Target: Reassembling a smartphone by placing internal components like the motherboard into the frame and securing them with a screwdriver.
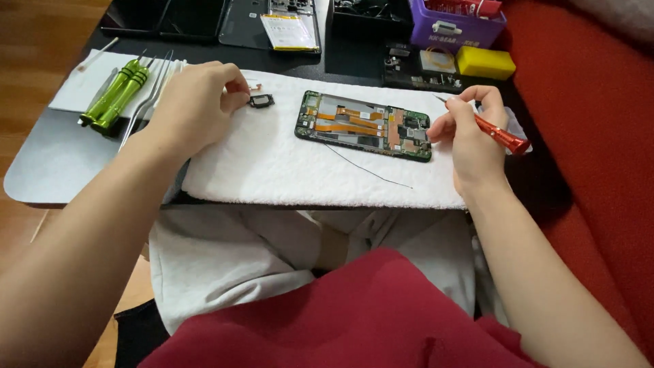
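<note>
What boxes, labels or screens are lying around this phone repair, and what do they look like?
Purple bin: back right, boxy, pale label on its front.
Yellow box: beside the bin, flat, rectangular.
Battery: back centre, white and yellow label.
Dark screen panels: back left, flat, black.

Dark worktop [354, 58] with a rounded grey left corner, warm wooden floor [41, 41] beyond its left edge, red upholstered sofa [593, 123] along its right edge, soft even indoor light
</note>
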